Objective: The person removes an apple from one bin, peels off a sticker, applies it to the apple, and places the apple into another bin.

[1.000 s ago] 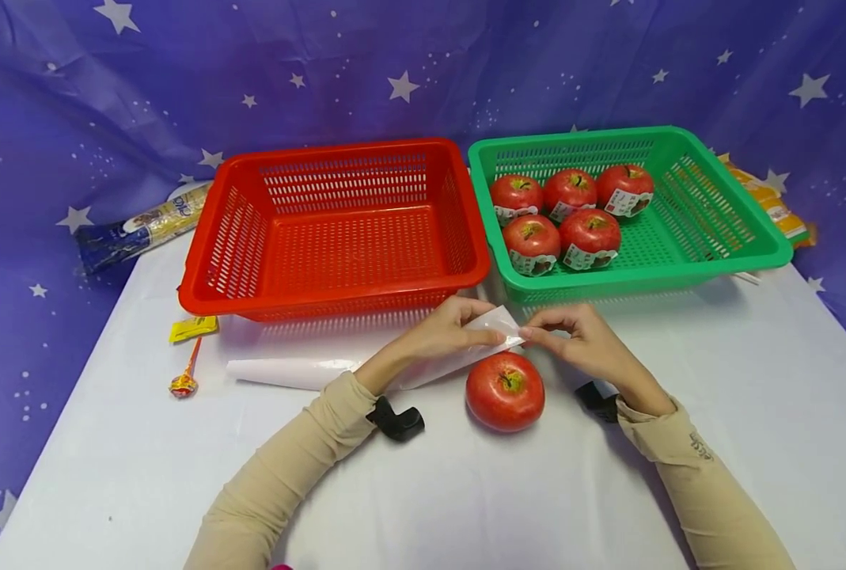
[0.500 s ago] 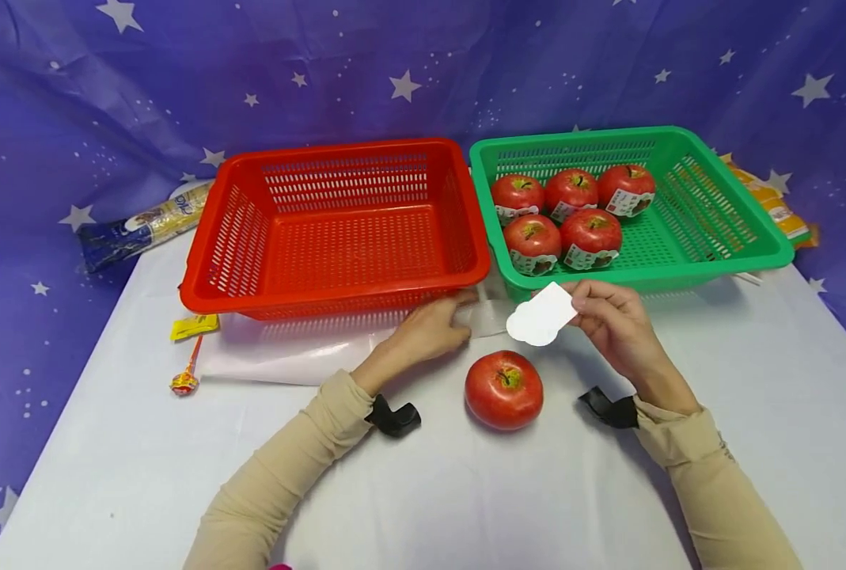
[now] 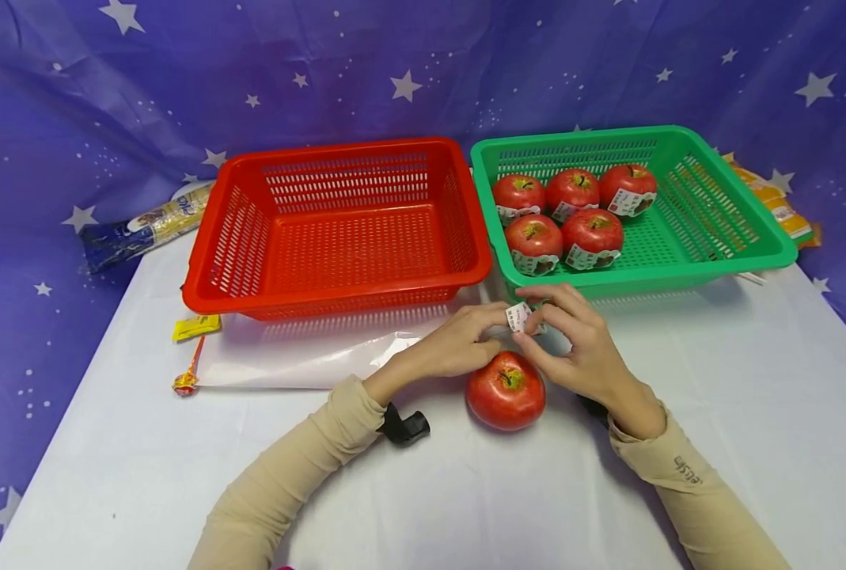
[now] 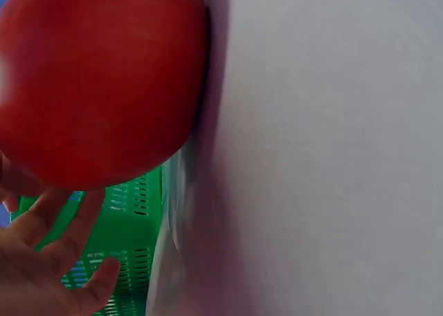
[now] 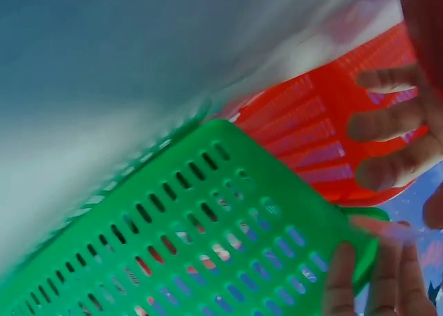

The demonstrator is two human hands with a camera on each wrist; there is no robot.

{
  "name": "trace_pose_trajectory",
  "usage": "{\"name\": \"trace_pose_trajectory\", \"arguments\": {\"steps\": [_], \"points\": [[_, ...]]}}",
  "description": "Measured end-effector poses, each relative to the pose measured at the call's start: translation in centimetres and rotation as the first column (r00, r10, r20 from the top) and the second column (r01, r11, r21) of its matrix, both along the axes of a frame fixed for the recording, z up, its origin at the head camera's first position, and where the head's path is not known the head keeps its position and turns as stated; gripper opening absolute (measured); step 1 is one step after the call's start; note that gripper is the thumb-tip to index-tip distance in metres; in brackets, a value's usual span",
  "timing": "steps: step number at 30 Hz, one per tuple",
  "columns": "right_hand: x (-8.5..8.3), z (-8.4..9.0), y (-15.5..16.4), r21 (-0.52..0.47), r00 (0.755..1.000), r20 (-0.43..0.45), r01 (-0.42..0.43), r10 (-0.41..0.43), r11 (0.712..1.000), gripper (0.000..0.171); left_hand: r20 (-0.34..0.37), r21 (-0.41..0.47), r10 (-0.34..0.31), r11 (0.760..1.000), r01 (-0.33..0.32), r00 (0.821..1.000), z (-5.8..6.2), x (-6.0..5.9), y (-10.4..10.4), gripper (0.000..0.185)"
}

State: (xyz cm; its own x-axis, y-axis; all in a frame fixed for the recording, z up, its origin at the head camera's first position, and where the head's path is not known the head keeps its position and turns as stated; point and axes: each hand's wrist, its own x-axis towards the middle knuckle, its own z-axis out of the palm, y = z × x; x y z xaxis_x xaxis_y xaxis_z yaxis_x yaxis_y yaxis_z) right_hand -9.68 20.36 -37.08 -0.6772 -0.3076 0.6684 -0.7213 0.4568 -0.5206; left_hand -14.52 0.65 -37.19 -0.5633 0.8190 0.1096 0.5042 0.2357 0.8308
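Note:
A small white sticker point(image 3: 517, 317) printed with lettering is held between the hands, just above a red apple point(image 3: 506, 390) on the white table. My right hand point(image 3: 572, 340) pinches its lower edge with thumb and index finger, other fingers raised. From the left, my left hand point(image 3: 458, 342) reaches over with extended fingertips at the sticker's left edge, its thumb close to the apple. In the left wrist view the apple point(image 4: 100, 81) hides part of the fingers. Spread fingers point(image 5: 387, 122) of the left hand appear in the right wrist view.
A glossy white sheet point(image 3: 294, 360) lies before the red basket point(image 3: 351, 245). The green basket point(image 3: 672, 237) holds several apples with stickers. At left are a lollipop point(image 3: 186, 381), a yellow packet point(image 3: 196, 327) and a blue-and-gold package point(image 3: 145, 229). An orange package point(image 3: 775, 202) is behind right.
The sticker came off the glossy sheet in the right hand, then moved left and turned printed side up. The left hand released the sheet and moved right to the sticker. The apple stayed put.

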Motion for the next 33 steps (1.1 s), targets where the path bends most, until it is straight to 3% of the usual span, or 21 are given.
{"name": "trace_pose_trajectory", "arguments": {"steps": [4,8,13,17,20,22,24,28,29,33], "points": [[0.3,0.1,-0.3,0.126,0.997,0.053,0.04,-0.047,0.991,0.028,0.103,0.087,-0.058,0.995,0.049,0.993,-0.2,-0.2,-0.3,0.034],[0.4,0.0,-0.5,0.219,0.992,0.096,0.062,-0.084,0.974,0.034,0.125,0.166,-0.135,0.98,0.114,0.983,-0.4,-0.3,-0.4,0.025],[0.3,-0.2,-0.5,0.153,0.975,0.212,0.034,-0.067,0.988,0.04,0.134,0.069,-0.02,0.998,0.011,0.991,-0.5,-0.3,-0.1,0.021],[0.5,0.1,-0.2,0.042,0.917,0.398,0.022,-0.037,0.999,0.046,0.158,-0.006,0.056,0.998,-0.056,0.986,-0.6,-0.4,-0.1,0.019],[0.5,0.4,0.1,-0.057,0.848,0.53,0.023,0.011,0.998,0.043,0.189,-0.032,0.062,0.998,-0.057,0.98,-0.7,-0.4,-0.2,0.023],[0.4,0.8,0.4,-0.122,0.783,0.621,0.038,0.046,0.992,0.037,0.208,-0.041,0.044,0.998,-0.037,0.977,-0.6,-0.5,-0.2,0.028],[0.2,1.0,0.6,-0.178,0.696,0.713,0.061,0.086,0.982,0.028,0.207,-0.054,0.003,0.999,0.008,0.978,-0.6,-0.5,-0.3,0.028],[0.0,1.4,1.3,-0.286,0.48,0.85,0.07,0.219,0.956,0.017,0.168,-0.055,-0.088,0.994,0.099,0.982,-0.8,-0.5,-0.3,0.024],[0.0,1.4,1.4,-0.326,0.437,0.858,0.059,0.269,0.943,0.018,0.157,-0.051,-0.105,0.992,0.114,0.982,-0.8,-0.5,-0.3,0.023],[-0.3,1.2,1.8,-0.52,0.318,0.815,0.033,0.484,0.853,0.022,0.146,-0.042,-0.156,0.986,0.163,0.977,-0.9,-0.7,-0.3,0.022]]}}
